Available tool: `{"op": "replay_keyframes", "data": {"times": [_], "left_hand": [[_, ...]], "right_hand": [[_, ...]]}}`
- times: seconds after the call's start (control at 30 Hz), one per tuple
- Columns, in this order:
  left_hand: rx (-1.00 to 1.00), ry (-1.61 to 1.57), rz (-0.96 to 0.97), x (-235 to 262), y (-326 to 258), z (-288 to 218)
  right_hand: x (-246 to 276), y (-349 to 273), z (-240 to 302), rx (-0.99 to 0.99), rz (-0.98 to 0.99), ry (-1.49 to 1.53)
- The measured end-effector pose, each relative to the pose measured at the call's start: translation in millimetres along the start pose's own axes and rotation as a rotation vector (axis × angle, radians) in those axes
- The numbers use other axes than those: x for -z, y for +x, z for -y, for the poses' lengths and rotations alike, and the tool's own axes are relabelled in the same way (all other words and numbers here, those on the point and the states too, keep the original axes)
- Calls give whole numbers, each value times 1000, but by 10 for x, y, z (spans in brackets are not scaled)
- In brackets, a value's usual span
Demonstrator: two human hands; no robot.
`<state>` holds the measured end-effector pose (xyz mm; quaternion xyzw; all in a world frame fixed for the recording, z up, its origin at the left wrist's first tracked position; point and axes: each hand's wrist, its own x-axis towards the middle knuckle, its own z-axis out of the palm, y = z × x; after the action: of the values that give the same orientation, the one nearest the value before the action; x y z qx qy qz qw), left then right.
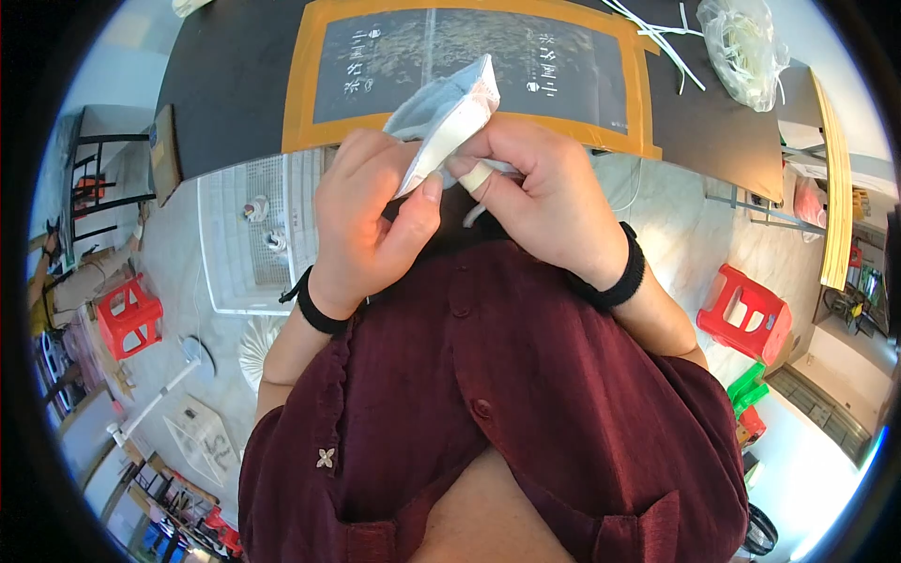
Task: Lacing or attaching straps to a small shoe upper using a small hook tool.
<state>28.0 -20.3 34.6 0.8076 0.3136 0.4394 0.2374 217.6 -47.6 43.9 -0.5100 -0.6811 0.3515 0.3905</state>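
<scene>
Both hands are raised in front of my chest, close to the near edge of the table. Between them is a small white and pale-blue cloth piece, tilted up to the right, with a stiff-looking white edge. My left hand pinches its lower end between thumb and fingers. My right hand is closed at its right side, with a beige wrap around the thumb. A thin white strip hangs by the right fingers; whether it joins the cloth I cannot tell.
On the dark table lies a printed grey panel edged with orange tape. White strips and a clear bag of pale strips lie at the far right. Below are a white crate and red stools on the floor.
</scene>
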Motion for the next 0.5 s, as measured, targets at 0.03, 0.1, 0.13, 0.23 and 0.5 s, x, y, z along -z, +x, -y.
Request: {"op": "replay_keyframes", "data": {"times": [0.03, 0.1, 0.13, 0.23, 0.5], "left_hand": [[2, 0, -1, 8, -20, 0], [270, -230, 42, 10, -77, 0], [272, -229, 42, -4, -91, 9], [331, -330, 6, -47, -106, 13], [320, -256, 6, -84, -57, -11]], "right_hand": [[-8, -4, -16, -56, -5, 111], [-12, -6, -21, -86, 20, 173], [-13, -7, -25, -115, 43, 234], [5, 4, -56, -124, 99, 285], [-22, 0, -202, -40, 113, 559]]}}
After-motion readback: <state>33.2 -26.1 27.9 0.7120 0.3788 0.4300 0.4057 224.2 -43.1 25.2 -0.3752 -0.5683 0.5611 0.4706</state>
